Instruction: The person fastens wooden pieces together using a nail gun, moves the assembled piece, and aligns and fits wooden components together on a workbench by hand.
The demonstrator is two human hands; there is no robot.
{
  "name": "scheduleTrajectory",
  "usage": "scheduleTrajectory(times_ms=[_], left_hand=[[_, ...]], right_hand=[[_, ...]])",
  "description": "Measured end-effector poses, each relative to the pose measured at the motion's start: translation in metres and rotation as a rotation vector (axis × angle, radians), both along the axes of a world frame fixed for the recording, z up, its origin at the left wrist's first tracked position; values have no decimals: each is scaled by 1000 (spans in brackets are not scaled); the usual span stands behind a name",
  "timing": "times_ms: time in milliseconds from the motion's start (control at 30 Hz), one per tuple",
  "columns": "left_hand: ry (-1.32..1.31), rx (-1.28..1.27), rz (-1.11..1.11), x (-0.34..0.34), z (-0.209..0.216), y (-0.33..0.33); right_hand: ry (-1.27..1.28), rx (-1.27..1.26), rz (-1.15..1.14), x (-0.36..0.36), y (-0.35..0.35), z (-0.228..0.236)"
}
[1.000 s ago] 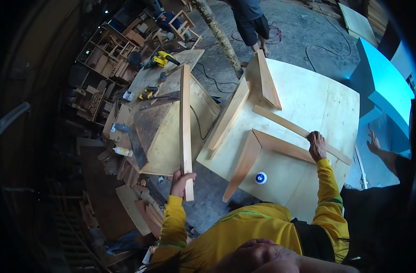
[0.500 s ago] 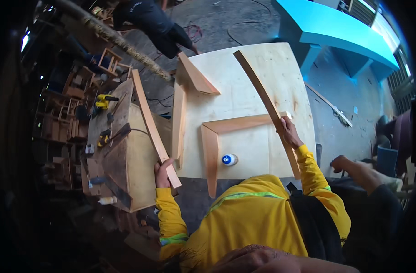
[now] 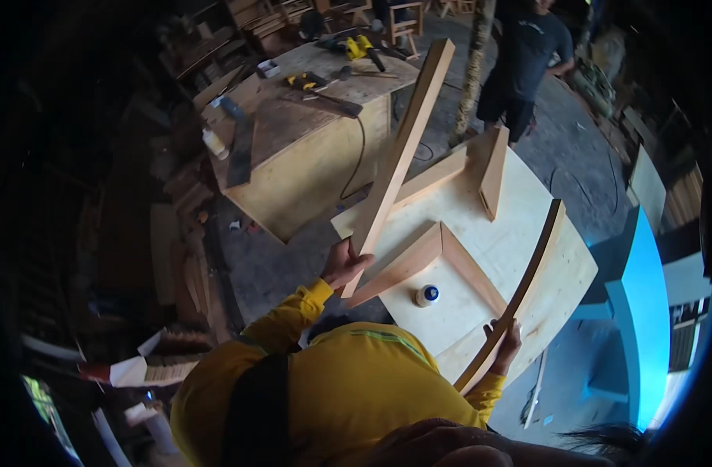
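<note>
My left hand is closed around the lower end of a long wooden strip, which slants up and away to the right. My right hand grips a curved wooden strip low on its length, over the right part of a pale plywood panel. Between my hands, an angled wooden piece of two joined boards lies on the panel. Inside its angle stands a small white bottle with a blue cap. Farther back on the panel is another angled wooden piece.
To the left stands a wooden workbench with a yellow-and-black power tool, a yellow tool and a white bottle. A person in dark clothes stands beyond the panel near a post. Blue furniture is at right.
The view has swung left, bringing the workbench toward the centre. Both strips are still held; the left one now leans right across the panel's left edge. The person opposite shows more fully.
</note>
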State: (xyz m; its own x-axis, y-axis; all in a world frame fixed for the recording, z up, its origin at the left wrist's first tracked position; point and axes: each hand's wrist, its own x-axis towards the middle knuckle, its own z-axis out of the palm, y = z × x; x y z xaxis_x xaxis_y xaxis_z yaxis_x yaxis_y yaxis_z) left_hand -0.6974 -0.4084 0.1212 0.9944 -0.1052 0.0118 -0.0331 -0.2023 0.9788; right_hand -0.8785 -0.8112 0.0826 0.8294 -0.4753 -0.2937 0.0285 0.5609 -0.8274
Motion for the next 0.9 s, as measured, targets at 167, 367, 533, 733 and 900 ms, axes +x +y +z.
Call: scheduleTrajectory(times_ms=[167,367,533,733,900], left_hand=[[-1,-46,263,-29,9,37],[-68,72,506,-61,3,82],[-9,183,567,-65,31,106],[-243,419,828,-76,41,129],[-3,424,700,-110,76,172]], right_hand=[[-81,-253,352,93,35,49],[-305,-284,517,208,160,128],[-511,-189,610,280,290,148],[-581,0,806,260,453,147],[-500,-290,808,254,515,123]])
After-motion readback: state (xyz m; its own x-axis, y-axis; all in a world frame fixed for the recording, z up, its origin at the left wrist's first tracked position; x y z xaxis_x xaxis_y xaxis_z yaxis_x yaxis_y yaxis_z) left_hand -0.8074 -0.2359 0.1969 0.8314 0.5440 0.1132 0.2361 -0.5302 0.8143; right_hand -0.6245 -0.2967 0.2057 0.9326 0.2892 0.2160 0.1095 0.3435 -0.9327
